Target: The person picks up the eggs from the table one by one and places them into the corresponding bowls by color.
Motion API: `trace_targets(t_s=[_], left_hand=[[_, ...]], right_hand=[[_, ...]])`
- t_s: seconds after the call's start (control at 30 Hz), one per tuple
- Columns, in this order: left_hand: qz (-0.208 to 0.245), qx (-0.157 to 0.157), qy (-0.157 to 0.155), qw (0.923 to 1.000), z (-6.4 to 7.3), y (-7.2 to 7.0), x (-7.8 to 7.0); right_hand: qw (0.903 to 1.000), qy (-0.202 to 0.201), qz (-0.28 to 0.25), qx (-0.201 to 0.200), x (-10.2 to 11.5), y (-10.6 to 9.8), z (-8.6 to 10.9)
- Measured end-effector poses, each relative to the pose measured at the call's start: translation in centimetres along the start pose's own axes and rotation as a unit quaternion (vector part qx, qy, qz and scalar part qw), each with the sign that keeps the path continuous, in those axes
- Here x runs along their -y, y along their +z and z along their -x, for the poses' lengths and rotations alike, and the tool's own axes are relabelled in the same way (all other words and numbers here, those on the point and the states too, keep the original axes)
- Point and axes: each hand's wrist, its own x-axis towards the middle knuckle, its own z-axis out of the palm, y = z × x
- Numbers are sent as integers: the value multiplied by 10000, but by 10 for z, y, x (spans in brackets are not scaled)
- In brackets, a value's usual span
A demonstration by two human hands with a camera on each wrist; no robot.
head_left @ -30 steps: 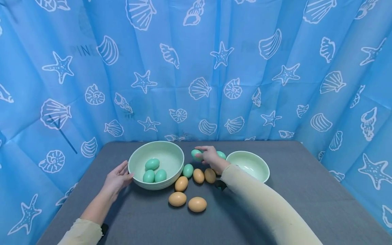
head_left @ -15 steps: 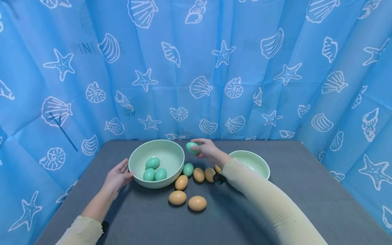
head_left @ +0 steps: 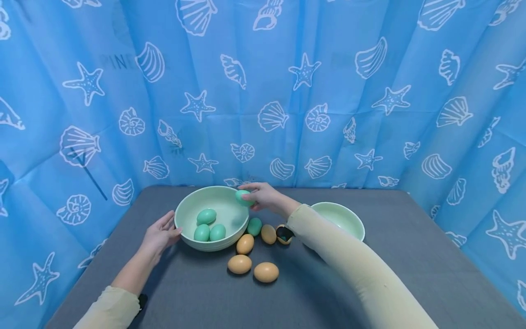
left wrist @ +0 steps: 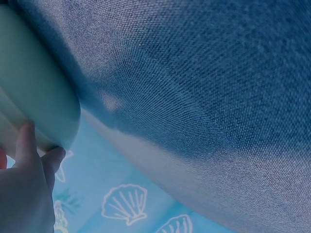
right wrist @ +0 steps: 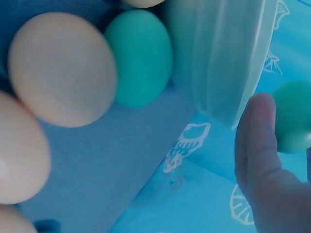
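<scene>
In the head view my right hand pinches a green egg over the right rim of the large pale green bowl. The right wrist view shows the thumb against this raised green egg, beside the bowl wall. Three green eggs lie inside the large bowl. At its left side, my left hand touches the outer wall with extended fingers. Another green egg sits on the table against the bowl's right side.
Several brown eggs lie on the grey table, right of and in front of the large bowl. A smaller pale green bowl stands to the right, partly behind the right sleeve. A blue shell-patterned curtain hangs behind.
My right hand has lifted the green egg from the table behind the brown eggs and carried it left to the large bowl's rim. My left hand has stayed at the bowl.
</scene>
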Motion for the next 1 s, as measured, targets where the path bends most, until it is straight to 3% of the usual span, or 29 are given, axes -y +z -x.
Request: trace_targets(t_s=[0.7,1.0], left_hand=[[83,-71,56,9999,2,0,1],[60,-50,166,9998,0,1,2]], right_hand=[[9904,-24,827,1108,8,37,-40],[9878,133,1136,1058,1,54,-48]])
